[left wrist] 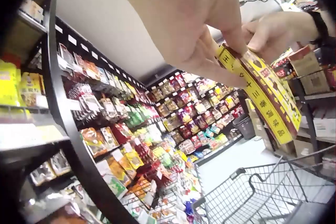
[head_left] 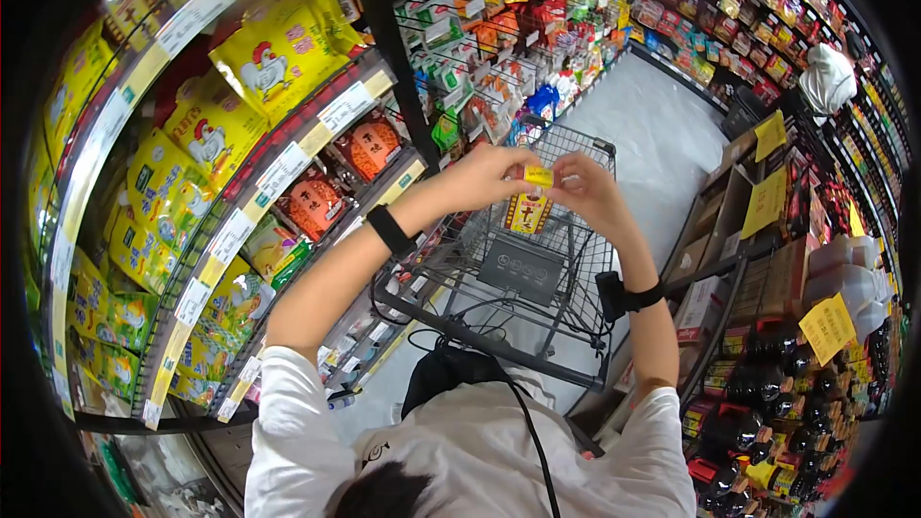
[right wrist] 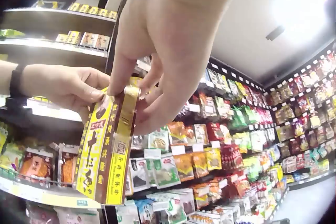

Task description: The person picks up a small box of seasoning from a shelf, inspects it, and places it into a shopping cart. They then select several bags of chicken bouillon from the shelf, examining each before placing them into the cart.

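Both hands hold a yellow and dark red seasoning box (head_left: 529,214) with Chinese print, above the shopping cart. My left hand (head_left: 487,176) pinches its upper end from one side, thumb on the printed face in the right wrist view. From the other side my right hand (head_left: 588,189) grips the same end, fingers over the top edge. The box (right wrist: 107,150) hangs tilted below the fingertips, its front and one narrow side showing. In the left wrist view the left hand (left wrist: 184,22) covers part of the box's (left wrist: 262,98) top.
A wire shopping cart (head_left: 518,269) with a grey panel stands right before me. Shelves of yellow bags (head_left: 278,58) line the left, hanging packets (head_left: 480,29) the far wall. At right are cartons (head_left: 705,302), dark bottles (head_left: 758,379) and a bin (head_left: 741,113).
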